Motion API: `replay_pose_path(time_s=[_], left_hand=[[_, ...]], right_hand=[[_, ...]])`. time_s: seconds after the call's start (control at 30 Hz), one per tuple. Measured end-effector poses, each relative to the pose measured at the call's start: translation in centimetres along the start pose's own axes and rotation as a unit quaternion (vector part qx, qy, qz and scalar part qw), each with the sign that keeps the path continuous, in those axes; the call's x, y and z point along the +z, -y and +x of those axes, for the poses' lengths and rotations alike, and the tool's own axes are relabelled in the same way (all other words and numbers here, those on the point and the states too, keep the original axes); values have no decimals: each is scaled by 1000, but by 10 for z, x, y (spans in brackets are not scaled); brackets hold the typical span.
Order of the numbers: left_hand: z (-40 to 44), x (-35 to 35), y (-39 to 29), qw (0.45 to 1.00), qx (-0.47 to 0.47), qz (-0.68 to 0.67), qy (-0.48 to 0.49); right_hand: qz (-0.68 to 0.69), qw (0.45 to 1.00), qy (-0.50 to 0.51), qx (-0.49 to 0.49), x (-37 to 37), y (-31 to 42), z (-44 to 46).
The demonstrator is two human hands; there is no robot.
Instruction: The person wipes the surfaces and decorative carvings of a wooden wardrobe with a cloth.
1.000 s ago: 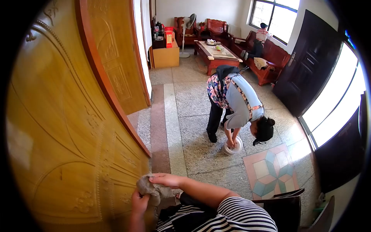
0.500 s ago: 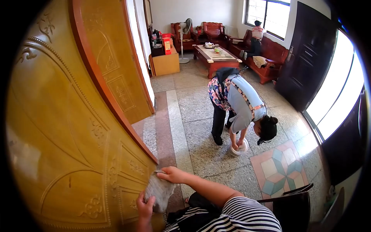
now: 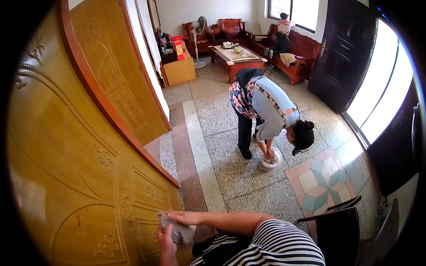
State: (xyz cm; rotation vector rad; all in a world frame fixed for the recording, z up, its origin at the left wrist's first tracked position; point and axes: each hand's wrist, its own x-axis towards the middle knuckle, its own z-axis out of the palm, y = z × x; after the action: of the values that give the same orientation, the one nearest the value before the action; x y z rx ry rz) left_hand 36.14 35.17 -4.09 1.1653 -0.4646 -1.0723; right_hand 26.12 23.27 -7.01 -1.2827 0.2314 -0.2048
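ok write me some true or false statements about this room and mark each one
1. The fan stands on the floor. True.
2. The left hand and right hand both hold the gray cloth. True.
3. The gray cloth lies spread out on the floor. False: it is held up, bunched between both hands.
4. The bending person has their hands at the bucket. True.
5. The bending person is sitting. False: they stand, bent over the bucket.

Here the left hand (image 3: 166,241) and right hand (image 3: 181,217) grip a crumpled grey cloth (image 3: 182,232) beside the carved yellow-brown wooden door (image 3: 84,177); over there, someone in a floral apron (image 3: 242,101) bends, hands in a round white bucket (image 3: 271,159).
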Motion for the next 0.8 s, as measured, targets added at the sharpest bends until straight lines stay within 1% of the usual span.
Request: replay_pose_path(time_s=[0.03, 0.1, 0.13, 0.17, 0.27, 0.3, 0.37, 0.4, 0.47, 0.5, 0.53, 0.57, 0.6, 0.63, 0.67, 0.7, 0.77, 0.8], left_hand=[[0, -1, 1, 1000, -1, 1, 0], [1, -4, 4, 1000, -13, -2, -3], [1, -5, 4, 1000, -8, -3, -4], [-1, -3, 2, 1000, -14, 4, 8], [-6, 3, -6, 1000, -13, 2, 27], [-6, 5, -7, 999, -8, -10, 36], [0, -7, -4, 999, -12, -3, 36], [3, -13, -4, 999, -14, 3, 34], [6, -22, -8, 999, -18, 16, 22], [6, -25, -11, 999, -21, 28, 9], [6, -27, -14, 999, -23, 28, 9], [6, -28, -18, 998, -22, 56, 16], [7, -28, -19, 996, -21, 85, 24], [8, -28, -19, 996, -23, 85, 25], [9, -28, -18, 992, -12, 122, 22], [11, -29, -17, 987, 0, 159, 19], [11, -30, -10, 985, 13, 173, 5], [10, -31, -7, 982, 27, 187, -7]], right_hand=[[1, 1000, 0, -1, 5, -8, 2], [182, 983, -19, 16, 11, -18, 7], [257, 964, -7, 67, 10, -21, 8], [254, 965, -3, 66, 8, -15, 5], [336, 936, 26, 103, 7, -5, -2], [337, 936, 25, 102, 7, -6, -2], [338, 939, 23, 64, 4, -4, -4], [340, 938, 22, 64, 1, -3, -6], [276, 959, 25, 59, -7, -2, -10], [279, 958, 24, 60, -9, -4, -10], [211, 977, 25, 33, -11, -5, -9], [139, 990, 26, 6, -14, -3, -9], [139, 990, 24, 6, -19, 2, -10], [35, 999, 0, 34, -26, 6, -11], [-70, 995, -24, 61, -34, 14, -13], [-70, 995, -23, 62, -41, 25, -16], [-230, 964, -90, 99, -51, 46, -24], [-175, 972, -111, 112, -62, 44, -25]])
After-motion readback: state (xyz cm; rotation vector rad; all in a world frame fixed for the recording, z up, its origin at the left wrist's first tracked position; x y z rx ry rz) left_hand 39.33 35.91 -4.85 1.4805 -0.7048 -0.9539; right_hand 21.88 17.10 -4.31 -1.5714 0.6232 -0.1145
